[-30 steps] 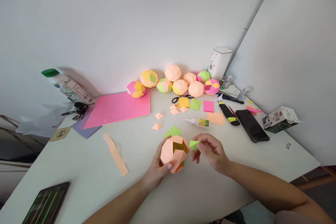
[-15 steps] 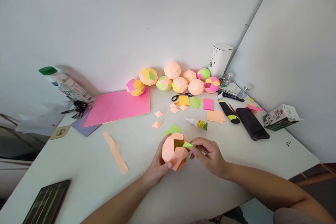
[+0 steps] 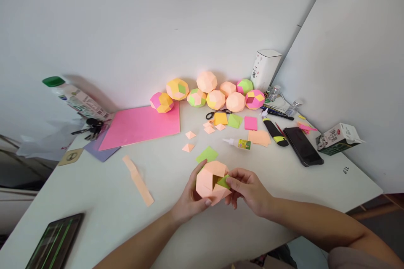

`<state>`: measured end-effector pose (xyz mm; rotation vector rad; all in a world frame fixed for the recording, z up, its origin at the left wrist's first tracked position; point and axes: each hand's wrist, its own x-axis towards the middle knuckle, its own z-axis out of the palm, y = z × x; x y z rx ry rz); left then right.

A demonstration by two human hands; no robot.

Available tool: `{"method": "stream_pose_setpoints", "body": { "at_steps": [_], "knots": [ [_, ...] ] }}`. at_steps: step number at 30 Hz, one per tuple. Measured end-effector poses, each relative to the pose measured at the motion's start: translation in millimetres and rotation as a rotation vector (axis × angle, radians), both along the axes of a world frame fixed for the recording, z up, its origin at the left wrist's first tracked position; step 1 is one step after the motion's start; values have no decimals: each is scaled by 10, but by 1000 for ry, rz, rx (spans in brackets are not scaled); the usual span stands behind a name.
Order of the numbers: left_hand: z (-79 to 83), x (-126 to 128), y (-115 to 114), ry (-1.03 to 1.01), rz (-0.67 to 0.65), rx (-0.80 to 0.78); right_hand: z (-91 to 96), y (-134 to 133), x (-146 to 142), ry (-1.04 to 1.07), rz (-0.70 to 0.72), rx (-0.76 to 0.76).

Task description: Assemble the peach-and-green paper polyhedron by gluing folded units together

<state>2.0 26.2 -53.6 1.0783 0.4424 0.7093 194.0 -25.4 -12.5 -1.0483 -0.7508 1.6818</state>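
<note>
A faceted peach paper ball [image 3: 208, 178] is gripped from its left side by my left hand [image 3: 191, 195], thumb at its lower front. An opening shows dark in the ball's right half. My right hand [image 3: 248, 189] pinches a folded green paper piece [image 3: 224, 182] at that opening, and its fingers touch the ball's right side. How far the green piece reaches inside is hidden. Just beyond the ball lies a flat green paper square [image 3: 207, 154]. A glue bottle [image 3: 238, 143] rests on its side behind my right hand.
Several finished paper balls [image 3: 207, 82] line the wall. Nearer are small folded peach pieces [image 3: 188, 147], scissors [image 3: 217, 114], sticky-note stacks [image 3: 251, 123], a utility knife [image 3: 275, 133] and a phone [image 3: 303, 147]. Left are a pink board [image 3: 142, 128], a peach strip [image 3: 138, 180] and a tablet [image 3: 56, 241].
The ball has turned a little, so its opening faces me differently. My right hand has brought the green piece further into the opening, and its fingers now rest against the ball.
</note>
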Motion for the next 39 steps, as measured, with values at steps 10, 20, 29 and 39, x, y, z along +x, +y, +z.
{"method": "stream_pose_setpoints", "body": {
  "at_steps": [10, 20, 29, 39],
  "knots": [
    [49, 35, -9, 87, 134, 78, 4, -19, -14, -128, -56, 100],
    [47, 7, -17, 182, 143, 32, 13, -11, 1, -88, 35, 144],
    [96, 9, -1, 250, 171, 90, 58, 1, 30, -103, 13, 114],
    [174, 29, -3, 320, 196, 158, 39, 3, 32, -86, -14, 107]
  ]
}}
